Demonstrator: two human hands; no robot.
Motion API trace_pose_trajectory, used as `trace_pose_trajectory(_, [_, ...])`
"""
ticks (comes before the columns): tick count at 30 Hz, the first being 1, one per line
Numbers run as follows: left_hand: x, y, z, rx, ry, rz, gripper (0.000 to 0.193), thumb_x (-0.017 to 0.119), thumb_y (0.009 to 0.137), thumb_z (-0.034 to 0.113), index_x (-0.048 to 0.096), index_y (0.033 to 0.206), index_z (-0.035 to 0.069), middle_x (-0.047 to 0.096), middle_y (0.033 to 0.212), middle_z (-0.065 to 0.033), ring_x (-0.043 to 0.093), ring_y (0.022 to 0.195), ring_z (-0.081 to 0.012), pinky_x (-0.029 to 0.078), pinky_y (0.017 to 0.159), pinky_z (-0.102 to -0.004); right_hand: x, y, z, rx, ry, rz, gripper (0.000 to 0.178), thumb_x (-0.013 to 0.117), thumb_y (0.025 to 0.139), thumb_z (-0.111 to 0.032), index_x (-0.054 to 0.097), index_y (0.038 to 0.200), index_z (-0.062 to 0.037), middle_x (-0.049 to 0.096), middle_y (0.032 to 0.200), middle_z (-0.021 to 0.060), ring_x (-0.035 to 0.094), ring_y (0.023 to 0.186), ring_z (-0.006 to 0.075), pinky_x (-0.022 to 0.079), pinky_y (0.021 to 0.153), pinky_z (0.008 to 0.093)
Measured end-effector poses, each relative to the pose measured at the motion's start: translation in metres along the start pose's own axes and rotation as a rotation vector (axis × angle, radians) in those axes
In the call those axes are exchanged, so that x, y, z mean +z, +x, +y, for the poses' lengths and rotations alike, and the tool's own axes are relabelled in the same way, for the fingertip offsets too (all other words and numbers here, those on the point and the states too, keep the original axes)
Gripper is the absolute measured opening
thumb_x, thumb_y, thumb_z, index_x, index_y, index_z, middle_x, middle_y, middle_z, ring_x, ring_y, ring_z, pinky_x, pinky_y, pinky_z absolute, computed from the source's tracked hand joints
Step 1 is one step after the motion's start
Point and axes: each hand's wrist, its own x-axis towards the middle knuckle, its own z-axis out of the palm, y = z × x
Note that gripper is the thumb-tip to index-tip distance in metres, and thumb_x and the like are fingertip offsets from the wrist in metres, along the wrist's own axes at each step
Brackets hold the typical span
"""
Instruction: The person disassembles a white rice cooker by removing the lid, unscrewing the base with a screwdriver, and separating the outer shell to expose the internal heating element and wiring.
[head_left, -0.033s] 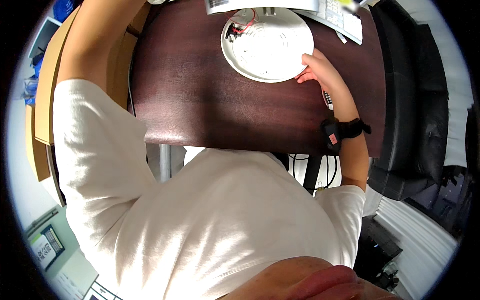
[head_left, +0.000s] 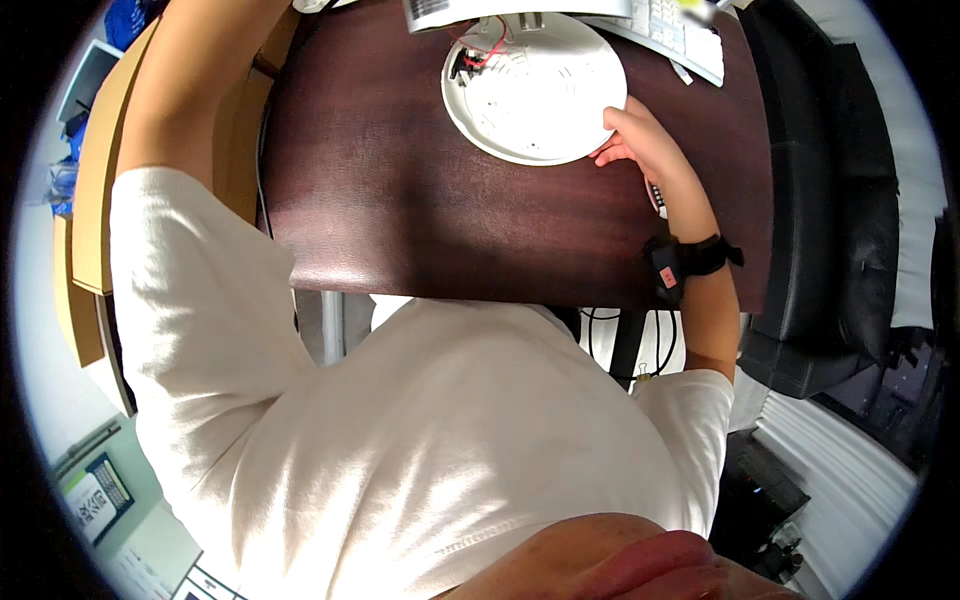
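Observation:
My right hand (head_left: 645,140) pinches the right rim of a round white shallow casing (head_left: 540,105), thumb on top and fingers at the edge and underneath. Inside the casing, near its far left, are red wires (head_left: 495,52) and a small black part (head_left: 462,66). Over its far edge hangs a white panel (head_left: 520,12), cut off by the top of the view. My left arm (head_left: 190,80) reaches up past the upper left edge, so my left hand is out of sight. A black band with a small module (head_left: 667,270) is on my right wrist.
The casing is over a dark brown desk (head_left: 350,180). A white keyboard (head_left: 670,42) lies at the far right, and a remote-like keypad device (head_left: 656,199) is partly under my right wrist. Cardboard boxes (head_left: 100,170) stand on the left, a black leather seat (head_left: 830,200) on the right.
The white panel has shifted very slightly to the left. My right hand and the casing have stayed in place.

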Motion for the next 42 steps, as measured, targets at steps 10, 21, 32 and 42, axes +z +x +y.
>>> trace_pose_trajectory(10, [0.002,-0.065,0.012,0.047,-0.32,0.396,0.053,0.078,0.086,0.044,0.073,0.086,-0.009,0.073,0.076,-0.0187,0.07,0.062,-0.0234,0.056,0.059,-0.0336,0.0,0.013,0.019,0.019,0.101,-0.024,0.049,0.052,0.091,-0.022,0.048,0.13,0.0094,0.065,0.106,0.0215,0.07,0.079,0.0252,0.06,0.067,0.0356])
trace_pose_trajectory(21, [0.019,-0.1,-0.006,0.263,-0.121,0.691,0.045,0.071,0.095,0.033,0.064,0.064,0.001,0.052,0.049,-0.005,0.051,0.043,-0.0126,0.037,0.043,-0.0295,-0.002,0.01,0.018,0.023,0.012,-0.026,0.047,0.051,0.093,-0.024,0.049,0.127,0.0087,0.064,0.104,0.0182,0.07,0.074,0.0225,0.06,0.063,0.0337])
trace_pose_trajectory(32, [0.015,-0.117,-0.023,0.577,-0.054,0.87,0.027,0.069,0.088,0.019,0.063,0.068,0.003,0.049,0.049,-0.0064,0.052,0.041,-0.0162,0.039,0.041,-0.0286,-0.059,0.024,-0.029,-0.368,0.136,0.289,0.051,0.045,0.108,-0.041,0.053,0.136,0.0012,0.065,0.118,0.017,0.067,0.106,0.0252,0.058,0.086,0.0381])
trace_pose_trajectory(42, [0.035,-0.128,-0.039,0.725,0.068,0.839,0.032,0.068,0.082,0.029,0.057,0.064,0.005,0.049,0.05,-0.0065,0.053,0.041,-0.0239,0.044,0.045,-0.0351,0.004,0.049,-0.083,-0.692,0.61,-0.053,0.06,0.029,0.112,-0.048,0.045,0.147,-0.0016,0.061,0.136,0.0164,0.063,0.12,0.0271,0.051,0.104,0.0421])
